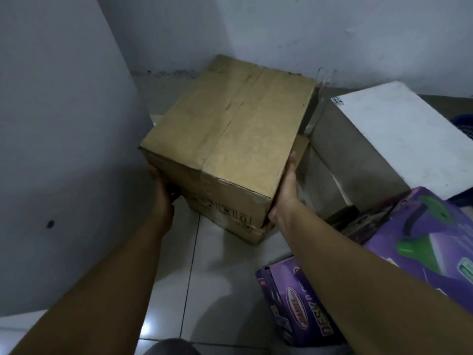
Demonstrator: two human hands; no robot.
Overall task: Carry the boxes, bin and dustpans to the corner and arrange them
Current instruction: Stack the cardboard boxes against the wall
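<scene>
While both hands, left hand [160, 193] and right hand [286, 190], press flat-fingered on opposite sides of the plain brown cardboard box [230, 124], its long axis points straight into the floor's corner.

Both hands [163, 193] [286, 185] hold the cardboard box [230, 124].

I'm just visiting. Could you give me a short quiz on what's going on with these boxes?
1. True or false: both hands touch the brown cardboard box.
2. What colour is the box top right of the brown one? A) white B) red C) black
3. Fill in: the printed boxes at lower right are ____.

Key: 1. True: left hand and right hand press its sides. 2. A, the white box. 3. Purple, the purple boxes.
</scene>
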